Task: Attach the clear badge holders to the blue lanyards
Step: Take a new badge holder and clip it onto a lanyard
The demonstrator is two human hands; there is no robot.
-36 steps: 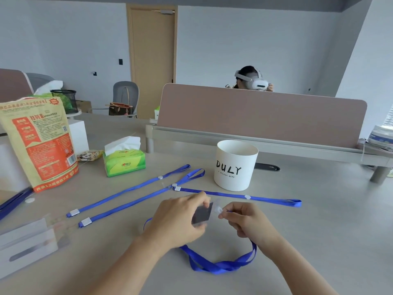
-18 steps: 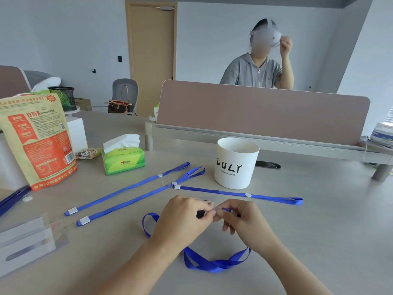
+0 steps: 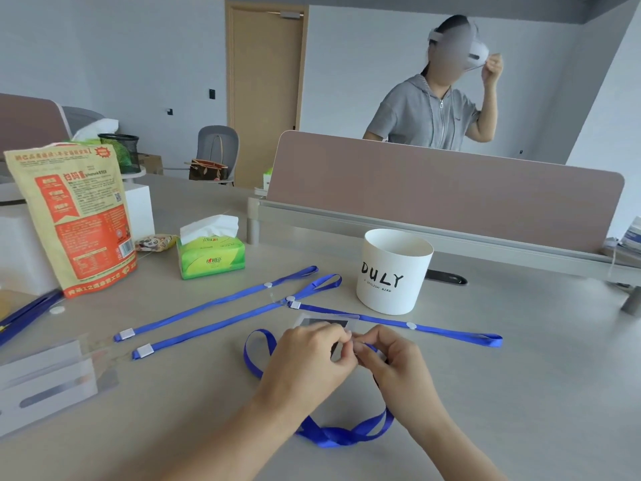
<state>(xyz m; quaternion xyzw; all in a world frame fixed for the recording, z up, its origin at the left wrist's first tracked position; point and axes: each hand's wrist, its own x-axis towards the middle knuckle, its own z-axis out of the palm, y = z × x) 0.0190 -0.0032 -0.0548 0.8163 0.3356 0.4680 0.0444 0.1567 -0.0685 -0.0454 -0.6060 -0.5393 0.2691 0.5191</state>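
1. Nearest you, a blue lanyard (image 3: 341,436) lies looped on the table (image 3: 520,394), passing under your hands.
2. Your left hand (image 3: 308,359) pinches the clear badge holder (image 3: 326,321), lifted just above the table. Your right hand (image 3: 399,368), fingers curled, pinches the lanyard's end against it.
3. Beyond, three more lanyards (image 3: 222,302) lie flat, with spare holders (image 3: 45,383) far left.
4. Behind them stand a white cup (image 3: 393,272) and a tissue pack (image 3: 211,256).

Matt desk (image 3: 520,376), woven cloth lanyard (image 3: 340,435), glossy pouch (image 3: 76,216).
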